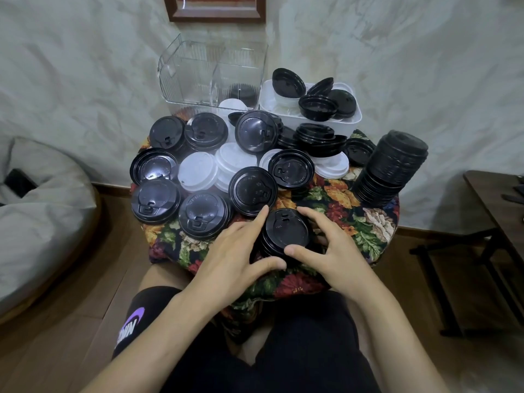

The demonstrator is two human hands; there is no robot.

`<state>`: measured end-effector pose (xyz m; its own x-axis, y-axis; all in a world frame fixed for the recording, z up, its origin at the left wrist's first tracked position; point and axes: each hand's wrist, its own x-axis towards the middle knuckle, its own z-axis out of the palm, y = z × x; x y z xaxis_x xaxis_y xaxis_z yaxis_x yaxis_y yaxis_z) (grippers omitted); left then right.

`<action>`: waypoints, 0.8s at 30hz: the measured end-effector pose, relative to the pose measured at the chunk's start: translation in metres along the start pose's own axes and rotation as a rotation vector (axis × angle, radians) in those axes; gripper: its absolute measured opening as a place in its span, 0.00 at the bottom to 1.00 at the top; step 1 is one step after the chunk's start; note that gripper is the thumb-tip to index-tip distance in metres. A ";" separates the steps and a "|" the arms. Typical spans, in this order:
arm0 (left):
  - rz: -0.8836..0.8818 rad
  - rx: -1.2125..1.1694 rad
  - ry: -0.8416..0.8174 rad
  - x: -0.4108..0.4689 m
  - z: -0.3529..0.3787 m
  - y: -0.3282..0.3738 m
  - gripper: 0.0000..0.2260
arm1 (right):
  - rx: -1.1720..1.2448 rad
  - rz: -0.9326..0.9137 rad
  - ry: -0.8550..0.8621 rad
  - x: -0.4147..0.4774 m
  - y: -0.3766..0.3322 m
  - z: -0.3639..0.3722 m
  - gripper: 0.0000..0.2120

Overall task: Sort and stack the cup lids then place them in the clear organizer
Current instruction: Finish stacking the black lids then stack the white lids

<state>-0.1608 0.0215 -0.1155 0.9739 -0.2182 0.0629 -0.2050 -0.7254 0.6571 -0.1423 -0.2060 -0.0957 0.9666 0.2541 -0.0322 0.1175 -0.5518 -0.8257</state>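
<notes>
a: where are the hands?
b: six o'clock on the table. left hand (238, 251) and right hand (331, 251) curl round a short black lid stack (286, 231), one each side, thumbs nearly meeting.
a: the clear organizer (198, 72)?
b: at twelve, dark lids in its right compartment. tall black stack (394, 168) at three, loose lids (252, 191) scattered from nine to the centre.

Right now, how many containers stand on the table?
2. The clear organizer stands at the back; the white tub, holding black lids, stands just right of it. The lid piles could hide a smaller one.
</notes>
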 end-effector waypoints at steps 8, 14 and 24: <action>0.000 -0.042 0.025 0.000 -0.001 -0.001 0.43 | 0.032 -0.020 -0.074 0.000 -0.004 -0.006 0.38; -0.010 -0.032 -0.002 -0.001 -0.002 -0.002 0.43 | 0.084 -0.020 -0.109 -0.001 -0.004 -0.009 0.36; -0.035 0.009 0.026 0.001 0.003 -0.001 0.49 | 0.064 0.006 -0.053 -0.003 -0.006 -0.007 0.36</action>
<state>-0.1595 0.0202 -0.1182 0.9826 -0.1757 0.0595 -0.1715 -0.7382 0.6524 -0.1444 -0.2090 -0.0869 0.9536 0.2940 -0.0656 0.0956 -0.5020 -0.8596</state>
